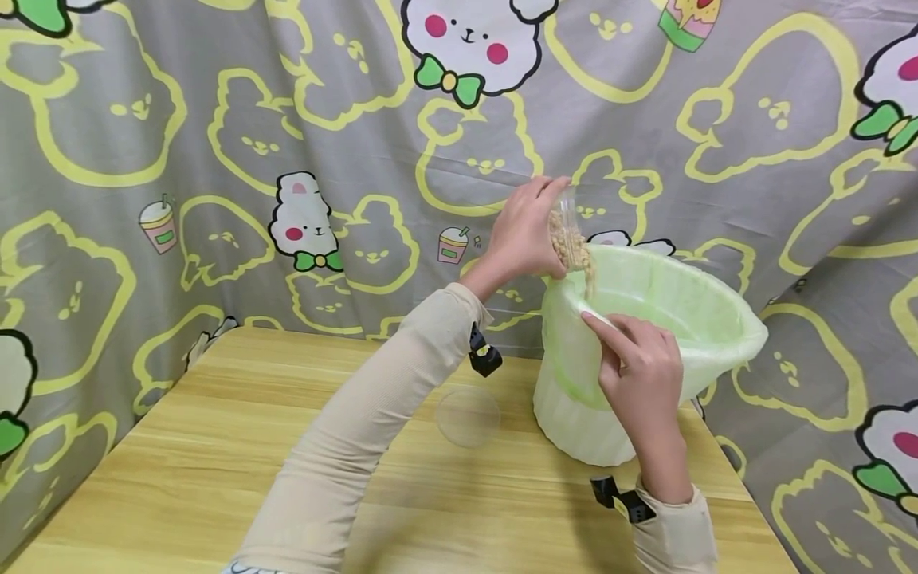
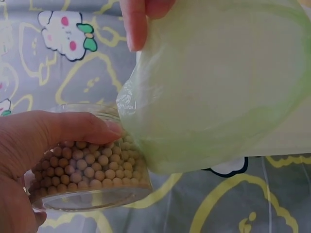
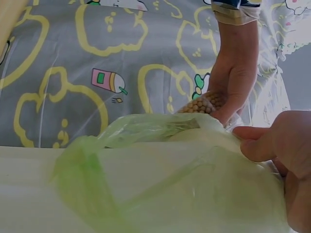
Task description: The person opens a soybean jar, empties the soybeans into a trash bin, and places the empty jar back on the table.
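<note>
My left hand [image 1: 523, 231] grips a clear jar [image 2: 87, 198] tilted at the left rim of a white bin [image 1: 581, 430]. Small round beige balls [image 2: 92, 167], which look like soybeans, fill much of the jar. Some of them [image 1: 590, 275] spill from its mouth over the bin's edge. A thin light green plastic bag [image 1: 717, 339] lines the bin and folds down over its outside. With thumb and finger, my right hand [image 1: 641, 375] pinches the bag's edge near the jar's mouth. The bottom of the bin's inside is hidden.
A round clear lid [image 1: 468, 416] lies on the wood-grain table [image 1: 237, 446], left of the bin. Behind the table hangs a grey curtain [image 1: 344, 159] with cartoon prints. The bin stands close to the table's back right edge.
</note>
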Demonstrator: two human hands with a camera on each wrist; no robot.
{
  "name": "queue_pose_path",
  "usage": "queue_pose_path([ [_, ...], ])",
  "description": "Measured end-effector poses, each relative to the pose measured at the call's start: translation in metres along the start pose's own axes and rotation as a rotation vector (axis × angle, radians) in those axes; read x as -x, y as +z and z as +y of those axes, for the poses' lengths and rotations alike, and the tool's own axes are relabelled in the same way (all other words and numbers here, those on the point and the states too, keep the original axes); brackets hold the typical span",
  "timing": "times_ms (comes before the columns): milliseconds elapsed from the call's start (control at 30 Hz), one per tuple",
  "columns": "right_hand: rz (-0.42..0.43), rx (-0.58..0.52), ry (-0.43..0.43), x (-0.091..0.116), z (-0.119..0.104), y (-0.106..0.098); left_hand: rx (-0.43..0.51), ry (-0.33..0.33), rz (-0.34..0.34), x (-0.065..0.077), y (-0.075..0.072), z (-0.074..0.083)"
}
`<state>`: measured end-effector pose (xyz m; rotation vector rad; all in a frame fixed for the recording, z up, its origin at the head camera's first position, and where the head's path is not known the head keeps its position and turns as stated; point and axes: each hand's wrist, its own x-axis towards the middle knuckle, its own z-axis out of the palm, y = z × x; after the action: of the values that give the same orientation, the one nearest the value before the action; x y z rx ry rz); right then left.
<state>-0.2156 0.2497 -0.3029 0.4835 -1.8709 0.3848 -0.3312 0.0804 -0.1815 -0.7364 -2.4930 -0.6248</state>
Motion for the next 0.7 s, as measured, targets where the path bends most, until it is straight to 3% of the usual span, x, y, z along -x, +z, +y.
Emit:
queue_pose_path([
  [333,-0.062,0.003,0.007,-0.0007,0.0004,-0.0039,-0.046,0.021,0.007,0.0047,0.0001,-0.0013],
  [700,-0.071,0.007,0.017,-0.0007,0.0007,-0.0033,-0.002,0.008,0.022,0.0037,0.0015,-0.001],
])
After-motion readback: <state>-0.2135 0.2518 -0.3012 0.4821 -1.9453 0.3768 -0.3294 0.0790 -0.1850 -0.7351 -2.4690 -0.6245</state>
